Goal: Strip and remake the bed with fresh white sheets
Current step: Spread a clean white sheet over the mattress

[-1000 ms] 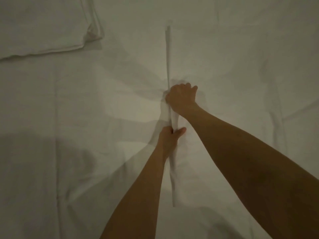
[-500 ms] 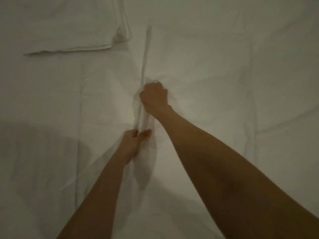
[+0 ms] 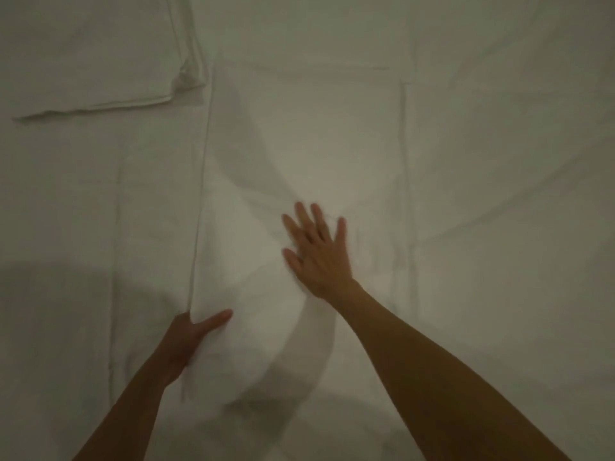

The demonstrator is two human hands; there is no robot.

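A white sheet (image 3: 499, 161) covers the whole bed. On top of it lies a white folded cloth panel (image 3: 299, 134), spread flat, with its left edge running down from the pillow corner. My left hand (image 3: 193, 334) pinches the near left edge of this panel, thumb on top and fingers hidden under the fabric. My right hand (image 3: 316, 251) rests flat on the panel's middle with its fingers spread and straight. A white pillow (image 3: 90, 54) lies at the upper left.
Fold creases cross the sheet at the right and left. A dark shadow falls over the sheet at the lower left (image 3: 50, 311). No bed edge shows in this view.
The gathered strip of cloth that both hands gripped has been spread open into a flat panel. My right hand let go and now lies flat; my left hand moved left along the edge.
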